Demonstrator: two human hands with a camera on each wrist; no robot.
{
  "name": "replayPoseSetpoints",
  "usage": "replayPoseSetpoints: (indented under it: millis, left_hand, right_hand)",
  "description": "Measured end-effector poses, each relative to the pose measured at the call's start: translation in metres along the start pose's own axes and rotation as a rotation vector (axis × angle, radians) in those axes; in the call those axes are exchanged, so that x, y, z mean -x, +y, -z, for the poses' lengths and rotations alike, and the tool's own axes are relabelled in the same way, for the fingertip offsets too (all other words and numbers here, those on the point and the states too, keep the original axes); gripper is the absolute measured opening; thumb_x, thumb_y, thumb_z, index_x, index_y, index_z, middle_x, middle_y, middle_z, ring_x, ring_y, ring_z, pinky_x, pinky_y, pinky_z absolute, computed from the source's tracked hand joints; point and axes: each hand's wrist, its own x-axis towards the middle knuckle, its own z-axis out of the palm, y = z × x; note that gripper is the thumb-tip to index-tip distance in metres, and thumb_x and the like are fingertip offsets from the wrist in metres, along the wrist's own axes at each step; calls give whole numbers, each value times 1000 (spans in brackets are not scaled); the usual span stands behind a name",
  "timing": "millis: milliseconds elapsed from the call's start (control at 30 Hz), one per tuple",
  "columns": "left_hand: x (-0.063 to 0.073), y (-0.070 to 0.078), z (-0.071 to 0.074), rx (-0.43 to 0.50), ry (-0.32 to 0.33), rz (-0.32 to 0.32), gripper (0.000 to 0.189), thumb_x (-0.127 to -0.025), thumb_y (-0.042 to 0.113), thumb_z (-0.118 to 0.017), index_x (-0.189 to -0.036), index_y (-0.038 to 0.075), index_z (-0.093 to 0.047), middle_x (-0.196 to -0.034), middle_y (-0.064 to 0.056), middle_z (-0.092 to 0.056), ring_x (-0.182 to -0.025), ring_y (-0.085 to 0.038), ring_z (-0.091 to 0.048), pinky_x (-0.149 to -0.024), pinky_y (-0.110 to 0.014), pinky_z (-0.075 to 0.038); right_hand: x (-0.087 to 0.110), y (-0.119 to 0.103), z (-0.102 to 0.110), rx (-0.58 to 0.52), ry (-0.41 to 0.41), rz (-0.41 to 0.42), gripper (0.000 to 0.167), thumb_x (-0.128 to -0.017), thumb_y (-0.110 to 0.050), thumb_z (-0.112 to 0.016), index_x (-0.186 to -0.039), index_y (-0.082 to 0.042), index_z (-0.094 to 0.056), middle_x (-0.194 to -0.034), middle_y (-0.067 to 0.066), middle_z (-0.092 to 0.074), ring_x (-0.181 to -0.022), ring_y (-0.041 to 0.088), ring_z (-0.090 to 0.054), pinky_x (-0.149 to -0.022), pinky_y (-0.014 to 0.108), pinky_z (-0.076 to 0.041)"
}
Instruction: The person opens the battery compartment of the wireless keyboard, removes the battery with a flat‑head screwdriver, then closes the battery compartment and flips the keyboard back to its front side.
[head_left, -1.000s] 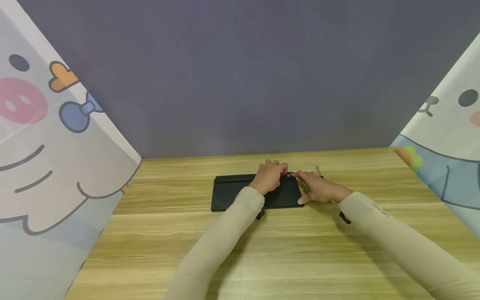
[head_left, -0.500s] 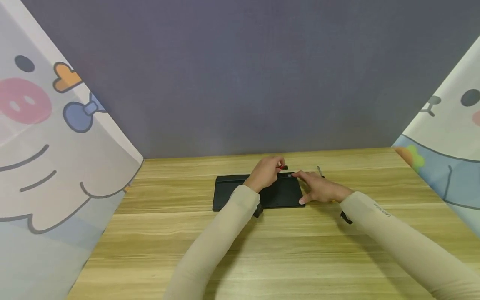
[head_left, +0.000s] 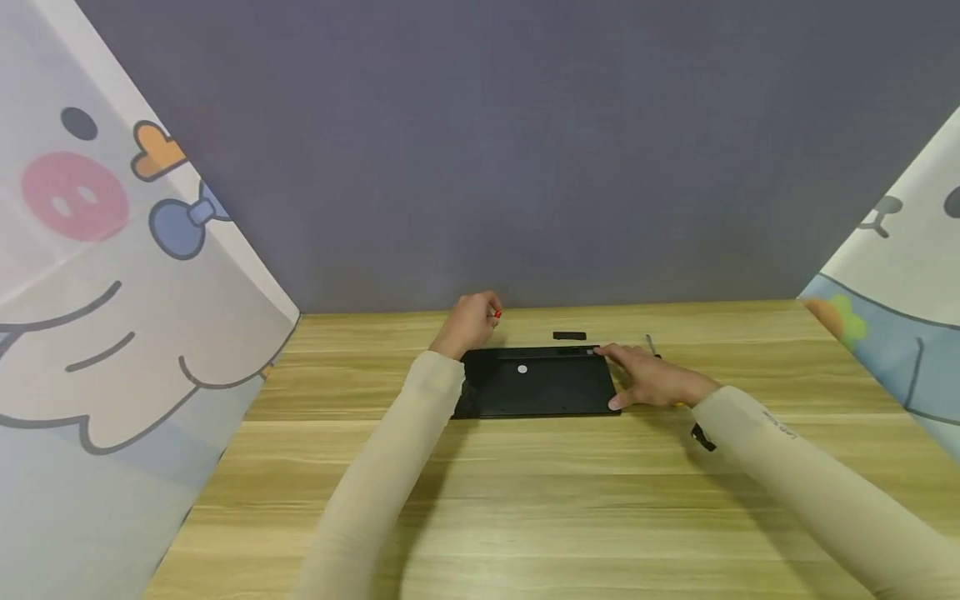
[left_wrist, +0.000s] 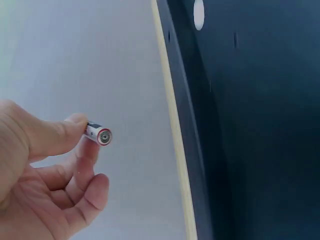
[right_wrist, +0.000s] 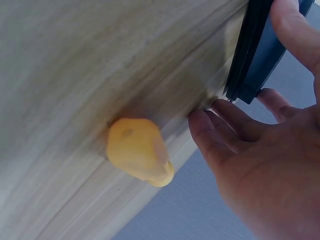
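Observation:
A black keyboard lies underside up on the wooden table, a small white round spot on its back. Beyond its left end my left hand pinches a small AA-style battery between thumb and fingers, one end pointing out with a red ring. My right hand holds the keyboard's right end, thumb at the near edge and index finger at the far corner by the battery slot. Behind the keyboard lies a narrow black battery cover, touched by neither hand.
Beside the right hand lies a screwdriver, its metal shaft showing past the fingers and its yellow handle under the wrist. A grey panel rises at the table's back edge. Cartoon-printed panels stand at both sides.
My left hand has lifted off the keyboard's slot and moved left and away with the battery. The cover, earlier near that hand, now shows on the table. My right hand keeps its hold.

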Motion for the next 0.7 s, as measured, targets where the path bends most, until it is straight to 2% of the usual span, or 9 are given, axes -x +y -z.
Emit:
replayPoseSetpoints:
  millis: [100,200,433,567,700]
  left_hand:
    - [0,-13,9,6,-21,43,17,-94,7,-57,-111,12,-60,-95,-2,-60,-85,-18,-57,-68,-33,-46]
    - [1,-22,15,18,-34,52,18,-93,4,-58,-110,10,-60,-94,-5,-60,-82,-19,-57,-64,-33,-45]
    - [4,-36,19,30,-40,87,22,-93,5,-59,-114,3,-60,-98,-7,-61,-80,-20,-57,-63,-33,-45]
    - [5,-40,18,59,-54,128,22,-93,4,-58,-114,0,-60,-98,-10,-61,-69,-18,-55,-57,-31,-45]
    - [5,-44,16,74,-71,189,19,-94,3,-55,-112,1,-58,-104,-13,-59,-50,-14,-43,-45,-29,-38]
  right_hand:
    - [0,0,0,-4,1,-5,88,-78,-31,-78,-145,-1,-28,-144,28,-30,-129,49,-26,-99,62,-27]
    - [0,1,0,-7,0,-11,88,-78,-31,-78,-145,-2,-28,-145,28,-29,-130,49,-26,-99,62,-26]
    - [0,0,0,-18,-12,-23,89,-79,-31,-77,-146,-3,-27,-145,28,-28,-130,48,-25,-99,62,-27]
    - [0,0,-1,-40,-18,-46,89,-79,-28,-77,-147,-3,-26,-146,28,-26,-131,48,-23,-99,61,-27]
    - [0,-2,0,-48,-26,-55,90,-79,-29,-77,-147,-3,-25,-147,28,-24,-131,48,-23,-99,62,-28]
